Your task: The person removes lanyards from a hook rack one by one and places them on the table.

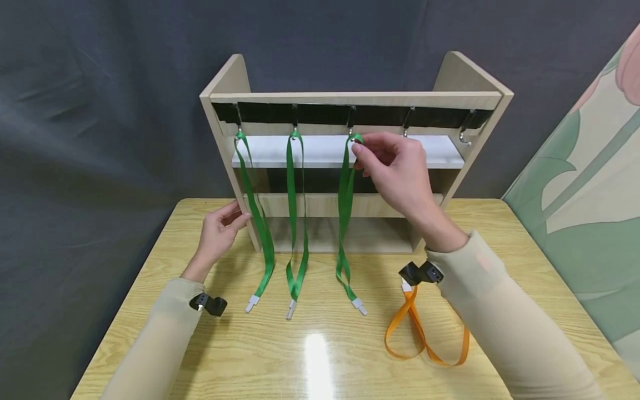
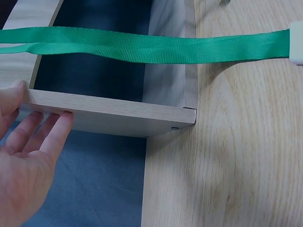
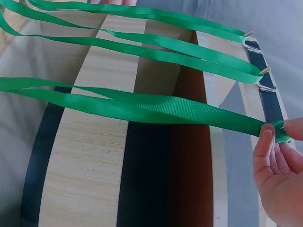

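My right hand (image 1: pixel 400 166) pinches the top of a green lanyard (image 1: pixel 345 200) between thumb and fingers, right at the third hook (image 1: pixel 350 123) of a wooden shelf rack (image 1: pixel 350 98). The strap hangs down, its white clip (image 1: pixel 358 305) lowest. In the right wrist view the pinched green loop (image 3: pixel 279 132) is bunched at the fingertips. My left hand (image 1: pixel 220 230) grips the rack's left side panel (image 2: pixel 109 105), thumb on the front edge and fingers against the outer face. Two more green lanyards, one (image 1: pixel 257 216) at far left and another (image 1: pixel 291 200) beside it, hang from hooks.
An orange lanyard (image 1: pixel 410 300) lies on the wooden table (image 1: pixel 270 355), partly behind my right forearm. Two hooks to the right, the fourth (image 1: pixel 406 131) and the fifth (image 1: pixel 464 139), carry no lanyard. A dark cloth (image 1: pixel 125 83) hangs behind the rack.
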Available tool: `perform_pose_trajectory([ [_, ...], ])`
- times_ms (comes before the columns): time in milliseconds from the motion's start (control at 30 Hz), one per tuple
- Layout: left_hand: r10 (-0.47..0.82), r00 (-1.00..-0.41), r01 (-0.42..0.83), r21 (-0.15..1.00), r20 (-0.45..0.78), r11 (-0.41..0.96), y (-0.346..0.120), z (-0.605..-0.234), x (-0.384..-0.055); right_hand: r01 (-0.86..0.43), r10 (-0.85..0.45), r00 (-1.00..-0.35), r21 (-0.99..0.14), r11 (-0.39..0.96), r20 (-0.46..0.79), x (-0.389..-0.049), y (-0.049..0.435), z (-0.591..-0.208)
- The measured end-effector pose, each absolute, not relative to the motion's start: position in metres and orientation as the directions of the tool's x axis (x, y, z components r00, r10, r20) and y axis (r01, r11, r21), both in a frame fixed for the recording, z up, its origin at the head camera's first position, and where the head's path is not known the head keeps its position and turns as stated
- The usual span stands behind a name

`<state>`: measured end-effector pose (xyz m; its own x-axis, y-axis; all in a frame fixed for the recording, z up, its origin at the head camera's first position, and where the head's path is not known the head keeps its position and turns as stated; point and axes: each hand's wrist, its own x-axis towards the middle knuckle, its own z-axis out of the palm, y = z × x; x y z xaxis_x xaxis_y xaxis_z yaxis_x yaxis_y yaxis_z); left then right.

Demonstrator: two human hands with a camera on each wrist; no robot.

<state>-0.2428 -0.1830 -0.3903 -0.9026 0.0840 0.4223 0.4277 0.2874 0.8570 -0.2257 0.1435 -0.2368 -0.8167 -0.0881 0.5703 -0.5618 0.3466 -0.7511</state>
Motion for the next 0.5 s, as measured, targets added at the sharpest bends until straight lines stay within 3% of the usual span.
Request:
perform_pose_trajectory([
  [500, 0.090, -0.896, 0.441, 0.850, 0.435, 0.288, -0.1818, -0.3903, -0.2427, -0.605, -0.125, -0.789, -0.726, 0.328, 0.601, -0.2199, 0.1475, -0.2259],
])
